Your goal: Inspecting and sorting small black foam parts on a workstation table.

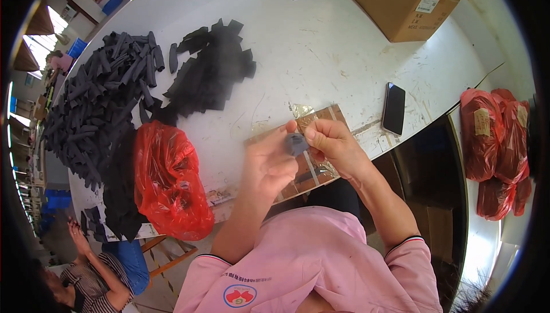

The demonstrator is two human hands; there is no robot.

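Grey piece pinched in right hand, left hand grip unclear, carton bearing printed white label

Scuffed white counter, wooden stool by its lower left edge, greyish floor, pale wall at right, bright windows at upper left, apparently strip lights along the blurred left rim

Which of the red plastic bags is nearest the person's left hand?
The crumpled red bag at the table's edge, left of the left hand; the other red bags are at far right, beyond the phone.
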